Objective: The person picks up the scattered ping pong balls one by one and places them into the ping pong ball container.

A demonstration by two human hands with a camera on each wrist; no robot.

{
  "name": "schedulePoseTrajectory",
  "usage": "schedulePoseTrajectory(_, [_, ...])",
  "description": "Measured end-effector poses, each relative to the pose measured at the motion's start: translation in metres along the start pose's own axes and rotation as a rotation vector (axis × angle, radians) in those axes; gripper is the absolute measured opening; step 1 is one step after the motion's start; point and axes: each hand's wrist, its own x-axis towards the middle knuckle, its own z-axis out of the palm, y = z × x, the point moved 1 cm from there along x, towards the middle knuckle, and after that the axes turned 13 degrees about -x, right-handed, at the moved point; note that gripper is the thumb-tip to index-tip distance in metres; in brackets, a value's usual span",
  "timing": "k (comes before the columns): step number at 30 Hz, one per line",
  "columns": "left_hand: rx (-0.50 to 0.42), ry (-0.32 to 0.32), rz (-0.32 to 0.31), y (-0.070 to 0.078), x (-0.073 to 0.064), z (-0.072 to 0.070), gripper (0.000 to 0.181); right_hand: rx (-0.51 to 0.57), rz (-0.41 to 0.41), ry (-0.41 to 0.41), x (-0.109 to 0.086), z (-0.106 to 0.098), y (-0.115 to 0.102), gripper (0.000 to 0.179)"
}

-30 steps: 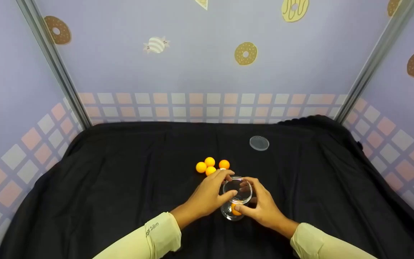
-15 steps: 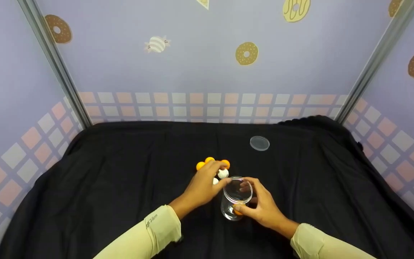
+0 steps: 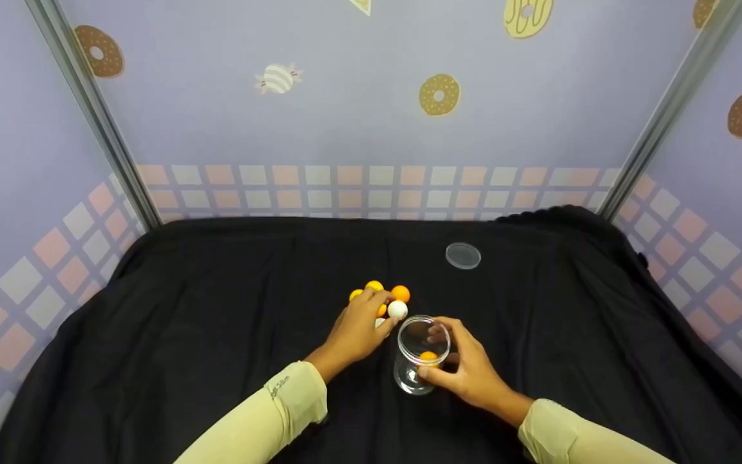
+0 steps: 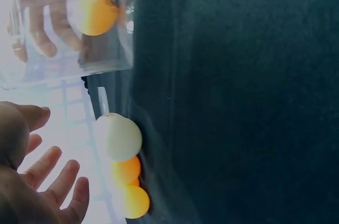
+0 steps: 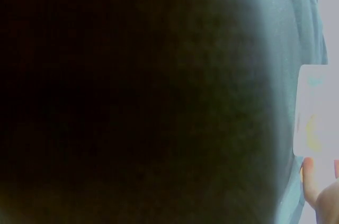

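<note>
My right hand [image 3: 467, 374] grips a clear, open-topped jar [image 3: 403, 361] standing on the black cloth, fingers and thumb around its side. Inside the jar is one orange ping-pong ball [image 4: 97, 14]. Just left of the jar, my left hand [image 3: 359, 325] hovers over a cluster of ping-pong balls, partly hiding them. A white ball [image 3: 398, 310] lies by its thumb, and an orange ball [image 3: 400, 294] sits behind that one. In the left wrist view its fingers [image 4: 66, 181] are spread apart, with nothing between them. Something dark blocks most of the right wrist view.
A round clear lid [image 3: 463, 256] lies flat on the black cloth [image 3: 229, 309], behind the jar and to its right. Patterned lilac wall panels [image 3: 345, 122] stand at the back and both sides.
My left hand has moved from the jar's mouth leftward to the cluster of balls, uncovering a white one. The right hand stays on the jar, where the orange ball has shifted.
</note>
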Motion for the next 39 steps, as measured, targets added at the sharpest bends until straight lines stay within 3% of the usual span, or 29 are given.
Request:
schedulePoseTrajectory(3, [0.01,-0.007,0.008,-0.006,-0.002,0.003,0.033,0.005,-0.006,0.005,0.001,-0.003,-0.012,0.075])
schedulePoseTrajectory(13, [0.037,-0.075,-0.016,-0.021,-0.012,0.008,0.03,0.005,-0.019,-0.002,0.002,-0.003,-0.013,0.076])
schedulePoseTrajectory(19, [0.05,-0.165,-0.081,-0.027,-0.016,0.01,0.032,-0.004,-0.017,-0.008,0.003,-0.004,-0.013,0.077])
schedulePoseTrajectory(24, [0.058,-0.198,-0.076,-0.03,-0.018,0.01,0.032,-0.014,-0.005,-0.013,0.003,-0.005,-0.013,0.077])
schedulePoseTrajectory(34, [0.119,-0.21,-0.041,-0.033,-0.019,0.013,0.032,-0.019,-0.008,0.002,0.0,0.007,0.023,0.08])
schedulePoseTrajectory(39, [0.148,-0.232,-0.037,-0.032,-0.02,0.012,0.031,-0.019,-0.006,-0.018,-0.001,0.008,0.029,0.078])
